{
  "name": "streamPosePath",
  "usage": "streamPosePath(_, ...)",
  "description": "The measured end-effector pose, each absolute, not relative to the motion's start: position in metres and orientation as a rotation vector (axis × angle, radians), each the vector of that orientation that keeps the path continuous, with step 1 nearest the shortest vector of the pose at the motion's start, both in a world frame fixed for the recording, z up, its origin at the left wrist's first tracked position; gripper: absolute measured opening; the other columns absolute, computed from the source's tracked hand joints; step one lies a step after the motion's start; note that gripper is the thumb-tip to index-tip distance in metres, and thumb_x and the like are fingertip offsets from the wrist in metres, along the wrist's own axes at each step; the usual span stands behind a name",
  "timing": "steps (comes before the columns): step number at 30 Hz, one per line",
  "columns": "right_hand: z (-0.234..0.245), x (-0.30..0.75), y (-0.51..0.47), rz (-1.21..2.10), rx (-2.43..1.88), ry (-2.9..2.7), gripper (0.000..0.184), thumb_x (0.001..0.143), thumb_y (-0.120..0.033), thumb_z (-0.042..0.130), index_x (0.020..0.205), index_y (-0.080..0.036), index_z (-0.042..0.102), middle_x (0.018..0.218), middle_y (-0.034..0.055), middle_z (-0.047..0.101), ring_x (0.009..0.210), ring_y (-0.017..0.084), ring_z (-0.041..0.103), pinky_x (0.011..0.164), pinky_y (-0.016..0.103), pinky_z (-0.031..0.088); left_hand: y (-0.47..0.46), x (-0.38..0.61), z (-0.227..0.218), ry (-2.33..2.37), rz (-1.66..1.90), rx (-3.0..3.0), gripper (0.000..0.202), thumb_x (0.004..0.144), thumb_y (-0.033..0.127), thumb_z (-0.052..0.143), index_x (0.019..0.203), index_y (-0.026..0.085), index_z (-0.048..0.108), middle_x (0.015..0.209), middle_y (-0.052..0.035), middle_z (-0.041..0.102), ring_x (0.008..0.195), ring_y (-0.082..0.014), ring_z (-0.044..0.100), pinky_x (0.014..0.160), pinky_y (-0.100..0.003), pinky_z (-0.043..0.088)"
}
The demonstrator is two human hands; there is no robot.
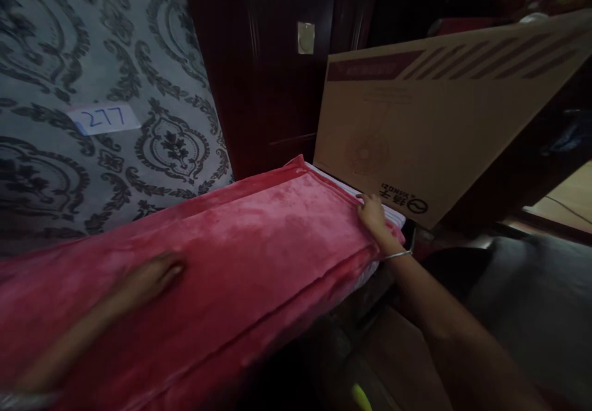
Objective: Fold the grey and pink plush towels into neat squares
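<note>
A red plush blanket (240, 238), folded or laid in a long flat strip, stretches from the left edge of the view toward the middle. White striped cloth (393, 214) shows beneath its far right end. My right hand (372, 212), with a thin bracelet at the wrist, is closed on the blanket's right end, near the striped cloth. Over the left part of the blanket is my left hand (155, 275), smeared by motion. Its fingers look partly curled, but whether they grip any fabric does not show.
A large cardboard box (407, 127) with upside-down printing leans behind the blanket's right end. Patterned wallpaper (111, 41) with a paper label (105, 119) reading 277 covers the left wall. Dark red wood panelling (272, 90) stands behind. Grey fabric (536, 300) lies at lower right.
</note>
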State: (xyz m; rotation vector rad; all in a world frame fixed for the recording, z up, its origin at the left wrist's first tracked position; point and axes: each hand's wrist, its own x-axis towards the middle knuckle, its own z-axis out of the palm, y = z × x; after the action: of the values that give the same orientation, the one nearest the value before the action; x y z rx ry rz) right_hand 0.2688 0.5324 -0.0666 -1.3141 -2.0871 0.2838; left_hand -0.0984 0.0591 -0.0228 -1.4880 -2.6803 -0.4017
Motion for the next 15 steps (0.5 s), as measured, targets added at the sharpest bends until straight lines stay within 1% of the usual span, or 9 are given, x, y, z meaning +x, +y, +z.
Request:
streamPosePath(2,-0.058,0.235,0.543,0.307,-1.234,-2.171,0.045,0.087,-0.014,0.047,0.127,-0.013,0.068,0.128,0.0175,0.066,0.12,0.027,0.059,0.104,0.037,0.044,0.099,-0.115,-0.019,-2.686,-0.301,-1.532,0.048,0.084,0.042,0.038,0.109,0.015,0.069,0.126,-0.0135,0.07,0.115,-0.0273,0.065,0.107,-0.038,0.046)
streamPosePath(4,-0.052,0.201,0.558,0.34,-1.203,-2.214,0.043,0.088,-0.015,0.049,0.127,-0.014,0.068,0.125,0.0153,0.069,0.114,0.025,0.063,0.099,0.033,0.046,0.131,-0.129,-0.017,-2.71,-0.183,-1.459,0.05,0.088,0.038,0.031,0.11,0.011,0.067,0.126,-0.0189,0.068,0.114,-0.0289,0.064,0.106,-0.039,0.046)
streamPosePath(5,-0.05,0.185,0.567,0.356,-1.194,-2.237,0.044,0.089,-0.016,0.05,0.129,-0.014,0.067,0.124,0.0145,0.069,0.113,0.024,0.064,0.097,0.031,0.047,0.144,-0.136,-0.017,-2.72,-0.136,-1.406,0.05,0.089,0.036,0.029,0.109,0.011,0.066,0.124,-0.0199,0.068,0.112,-0.029,0.065,0.104,-0.04,0.047)
streamPosePath(7,-0.046,0.157,0.584,0.391,-1.188,-2.279,0.046,0.089,-0.016,0.052,0.133,-0.014,0.064,0.124,0.0133,0.07,0.111,0.023,0.065,0.094,0.029,0.048,0.163,-0.148,-0.018,-2.739,-0.052,-1.318,0.049,0.091,0.034,0.026,0.107,0.011,0.066,0.121,-0.0206,0.068,0.11,-0.0295,0.065,0.101,-0.04,0.048)
streamPosePath(10,-0.046,0.121,0.607,0.438,-1.211,-2.321,0.05,0.09,-0.02,0.055,0.14,-0.011,0.058,0.123,0.0147,0.07,0.108,0.023,0.067,0.089,0.028,0.048,0.177,-0.161,-0.023,-2.764,0.017,-1.296,0.051,0.094,0.037,0.025,0.106,0.012,0.068,0.119,-0.02,0.069,0.11,-0.0301,0.065,0.096,-0.039,0.05)
streamPosePath(12,-0.048,0.101,0.619,0.461,-1.239,-2.332,0.051,0.091,-0.023,0.056,0.141,-0.01,0.056,0.122,0.0168,0.07,0.106,0.025,0.067,0.087,0.029,0.049,0.183,-0.167,-0.026,-2.78,0.038,-1.277,0.052,0.096,0.039,0.024,0.104,0.014,0.069,0.117,-0.0191,0.07,0.111,-0.0297,0.066,0.094,-0.038,0.05)
streamPosePath(15,-0.054,0.079,0.634,0.482,-1.275,-2.325,0.051,0.091,-0.026,0.058,0.14,-0.01,0.057,0.124,0.0182,0.069,0.108,0.026,0.066,0.087,0.03,0.049,0.19,-0.173,-0.033,-2.777,0.078,-1.208,0.052,0.098,0.041,0.025,0.099,0.014,0.07,0.112,-0.0191,0.072,0.109,-0.0289,0.066,0.095,-0.036,0.049)
